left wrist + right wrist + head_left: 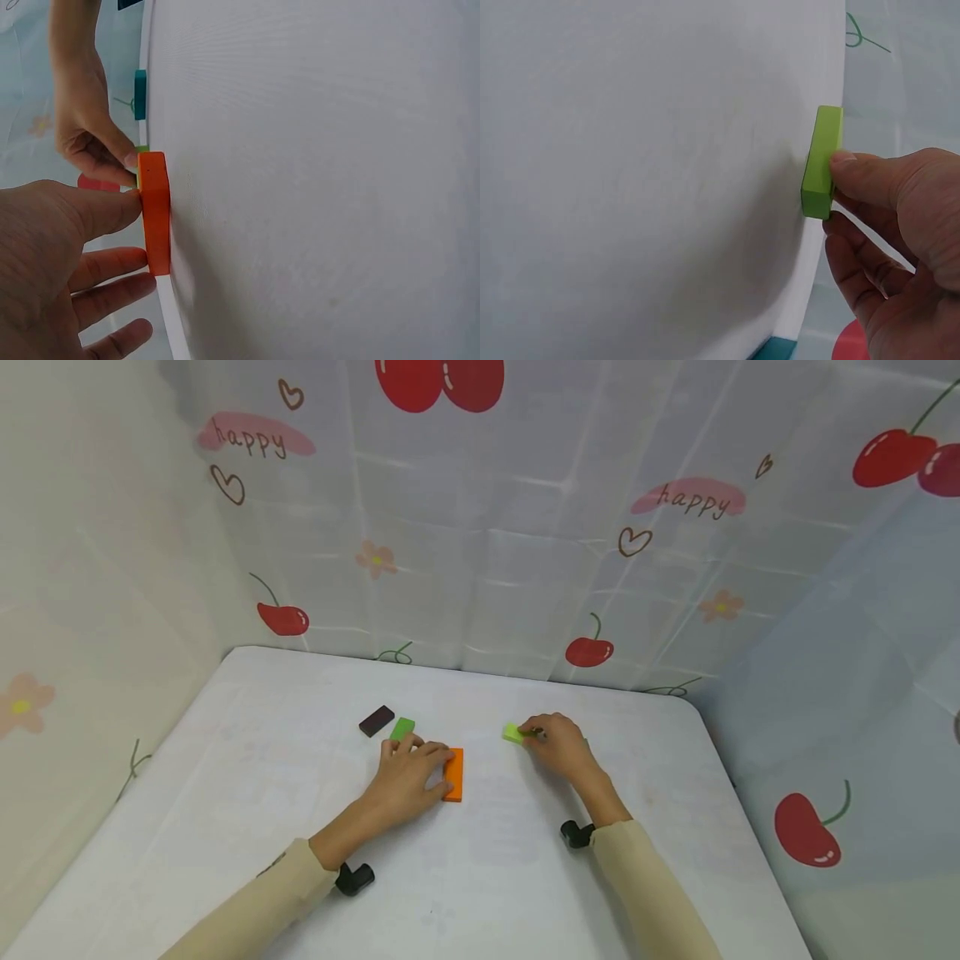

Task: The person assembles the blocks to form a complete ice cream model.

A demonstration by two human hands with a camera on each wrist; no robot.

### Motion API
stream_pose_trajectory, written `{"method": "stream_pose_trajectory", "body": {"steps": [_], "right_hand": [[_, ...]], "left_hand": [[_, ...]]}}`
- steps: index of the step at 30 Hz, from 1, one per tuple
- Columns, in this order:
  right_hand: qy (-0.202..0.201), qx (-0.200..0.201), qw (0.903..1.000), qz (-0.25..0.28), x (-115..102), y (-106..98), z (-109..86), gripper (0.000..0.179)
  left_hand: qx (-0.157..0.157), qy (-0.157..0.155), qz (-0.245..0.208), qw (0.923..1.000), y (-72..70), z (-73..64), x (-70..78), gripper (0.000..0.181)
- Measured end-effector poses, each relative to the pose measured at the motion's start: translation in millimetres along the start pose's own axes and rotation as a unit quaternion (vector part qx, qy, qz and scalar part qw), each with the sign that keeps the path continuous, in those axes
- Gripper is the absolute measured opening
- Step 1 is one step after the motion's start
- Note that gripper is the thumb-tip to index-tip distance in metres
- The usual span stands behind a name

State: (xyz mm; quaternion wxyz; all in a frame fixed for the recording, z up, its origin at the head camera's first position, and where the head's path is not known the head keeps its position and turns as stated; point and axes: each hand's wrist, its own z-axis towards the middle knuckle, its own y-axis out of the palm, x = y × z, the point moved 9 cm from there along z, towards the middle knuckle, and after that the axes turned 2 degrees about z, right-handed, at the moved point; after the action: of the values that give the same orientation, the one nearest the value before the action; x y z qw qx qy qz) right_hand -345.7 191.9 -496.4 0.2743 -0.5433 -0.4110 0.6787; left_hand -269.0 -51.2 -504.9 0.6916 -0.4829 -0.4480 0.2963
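1. Orange block [457,777] lies on the white table [480,868], its long axis running near to far.
2. Left hand [408,782] touches it with thumb and fingertips, the fingers spread and fairly straight.
3. Lime-green block [512,734] sits farther right, pinched by the right hand [559,748]; its long axis runs roughly sideways, one end pointing left.
4. White tabletop spans the gap between those two and stretches widely toward the person; the far edge runs near the lime-green one.
5. Green block [404,727] and dark block [377,721] lie beyond the left hand; a teal block [140,94] sits near the right hand.
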Motion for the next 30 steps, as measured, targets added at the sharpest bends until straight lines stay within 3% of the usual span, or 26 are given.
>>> {"method": "stream_pose_trajectory", "body": {"steps": [13,30], "right_hand": [[-0.011,-0.020,0.9991,-0.035,-34,26,21.9,0.016],[-0.082,-0.040,0.9953,-0.033,-82,54,44.1,0.015]], "left_hand": [[0.008,0.009,0.026,0.9996,4.3,-6.4,5.3,0.049],[0.011,0.016,0.013,0.9997,2.9,-8.3,6.7,0.046]]}}
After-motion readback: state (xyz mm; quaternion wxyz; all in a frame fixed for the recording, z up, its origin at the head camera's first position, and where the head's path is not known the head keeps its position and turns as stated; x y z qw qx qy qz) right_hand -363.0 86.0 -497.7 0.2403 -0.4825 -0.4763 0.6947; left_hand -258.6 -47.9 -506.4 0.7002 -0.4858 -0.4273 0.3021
